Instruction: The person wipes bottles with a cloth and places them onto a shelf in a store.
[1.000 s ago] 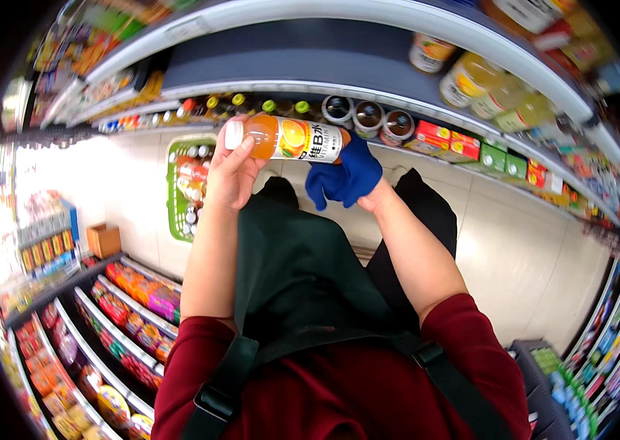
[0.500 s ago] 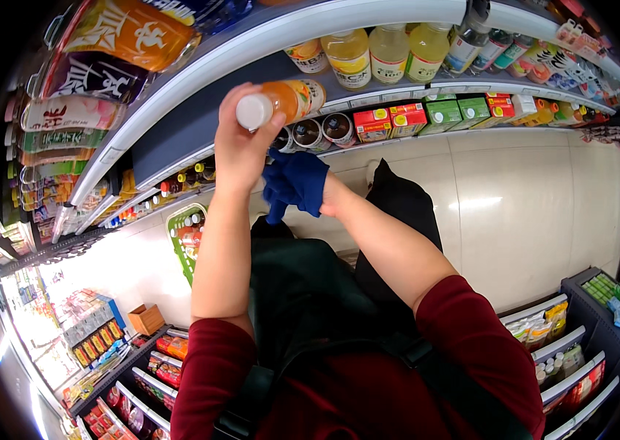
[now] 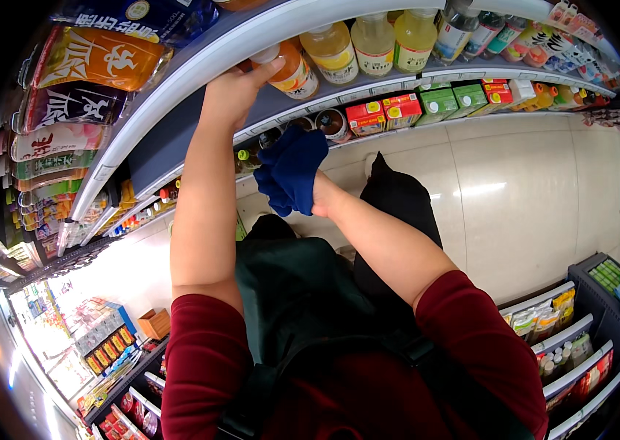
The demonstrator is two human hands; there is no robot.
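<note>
My left hand [image 3: 235, 95] reaches onto the shelf and grips an orange drink bottle [image 3: 297, 72] near its white cap. The bottle stands upright or nearly so, at the left end of a row of bottles, next to a yellow drink bottle [image 3: 330, 55]. Whether its base rests fully on the shelf I cannot tell. Lower and to the right, my right hand [image 3: 322, 193] is mostly covered by a bunched dark blue cloth [image 3: 292, 167], which it holds. The cloth hides its fingers, and hangs in front of the lower shelf.
Above my left hand runs the pale edge [image 3: 200, 70] of an upper shelf. Red drink cartons [image 3: 366, 117] and dark-capped bottles line the lower shelf. Hanging drink pouches [image 3: 101, 59] fill the left. Low racks [image 3: 544, 323] stand behind me on both sides.
My left hand has carried the orange bottle up and forward, from in front of the shelf into the row beside the yellow bottle. The right hand with the cloth has shifted only slightly.
</note>
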